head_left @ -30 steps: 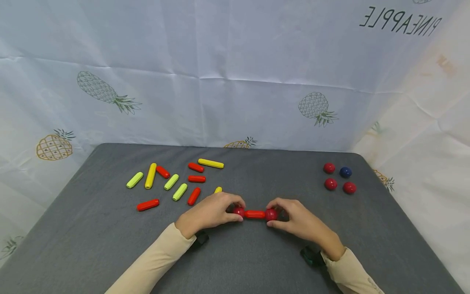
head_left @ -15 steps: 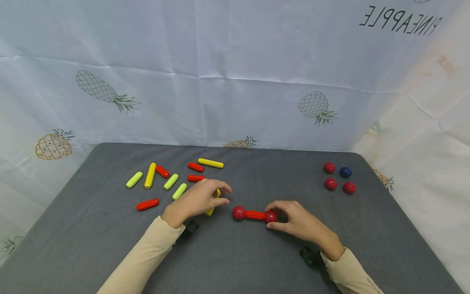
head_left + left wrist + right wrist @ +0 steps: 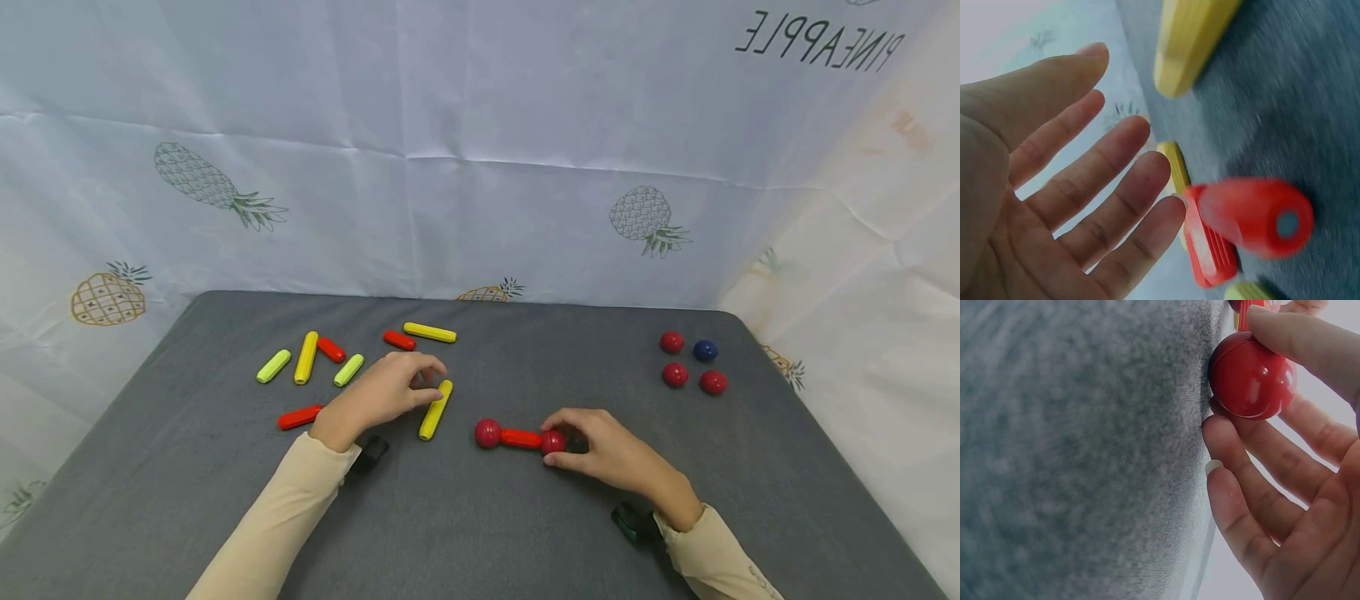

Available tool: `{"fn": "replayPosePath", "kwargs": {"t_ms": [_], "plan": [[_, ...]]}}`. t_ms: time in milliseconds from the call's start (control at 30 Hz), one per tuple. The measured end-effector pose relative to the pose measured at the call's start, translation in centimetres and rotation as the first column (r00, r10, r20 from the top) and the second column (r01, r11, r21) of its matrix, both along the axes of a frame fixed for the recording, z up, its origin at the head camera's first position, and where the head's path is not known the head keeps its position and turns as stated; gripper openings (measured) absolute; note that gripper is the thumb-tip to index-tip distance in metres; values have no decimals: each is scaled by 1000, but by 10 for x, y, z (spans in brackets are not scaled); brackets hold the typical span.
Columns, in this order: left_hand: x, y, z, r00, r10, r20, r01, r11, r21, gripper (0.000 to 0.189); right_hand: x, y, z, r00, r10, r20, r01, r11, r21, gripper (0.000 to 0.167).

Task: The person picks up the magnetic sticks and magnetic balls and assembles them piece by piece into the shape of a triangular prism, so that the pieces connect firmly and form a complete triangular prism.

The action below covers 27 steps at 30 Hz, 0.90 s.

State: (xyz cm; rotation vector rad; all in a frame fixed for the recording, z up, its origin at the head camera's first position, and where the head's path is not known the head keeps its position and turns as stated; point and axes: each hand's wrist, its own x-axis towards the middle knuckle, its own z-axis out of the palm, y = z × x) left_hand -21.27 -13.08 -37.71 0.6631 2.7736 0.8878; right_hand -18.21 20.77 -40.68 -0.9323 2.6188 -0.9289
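In the head view two red balls stand at the ends of a red ridged stick (image 3: 521, 438), forming a dumbbell shape on the table. My right hand (image 3: 611, 450) grips the right-hand red ball (image 3: 1250, 378) between thumb and fingers. The left-hand red ball (image 3: 487, 433) is untouched. Further left, my left hand (image 3: 381, 393) hovers over the loose sticks, fingers relaxed and holding nothing. Just right of it lies a yellow stick (image 3: 436, 410). The left wrist view shows its fingers spread near a red stick (image 3: 1257, 215) with a hole in its end.
More red, yellow and lime sticks lie at the left, among them a lime stick (image 3: 273, 367) and a red stick (image 3: 301, 417). At the far right sit three red balls and a blue ball (image 3: 706, 351). A pineapple-print cloth (image 3: 525, 108) hangs behind the grey table (image 3: 480, 533).
My left hand has let go of the left-hand red ball and moved left and away over the sticks, uncovering the near yellow stick. My right hand has stayed on its ball.
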Motion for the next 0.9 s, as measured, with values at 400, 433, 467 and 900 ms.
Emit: {"fn": "replayPosePath", "kwargs": {"t_ms": [400,433,467,900], "plan": [[-6,-22,7,995,31,91,-25,997,-67,35,-1,-1,1,1000,-3,-12,3,1000,3,29],[-6,-23,8,995,32,100,-24,997,-80,35,-1,-1,0,1000,-4,-13,4,1000,5,30],[-6,-23,8,994,32,107,-22,995,-92,36,-2,-1,0,1000,-5,-13,5,1000,5,30],[-2,-21,7,979,41,199,0,980,-200,37,0,1,1,999,-34,-4,35,999,11,30]]}}
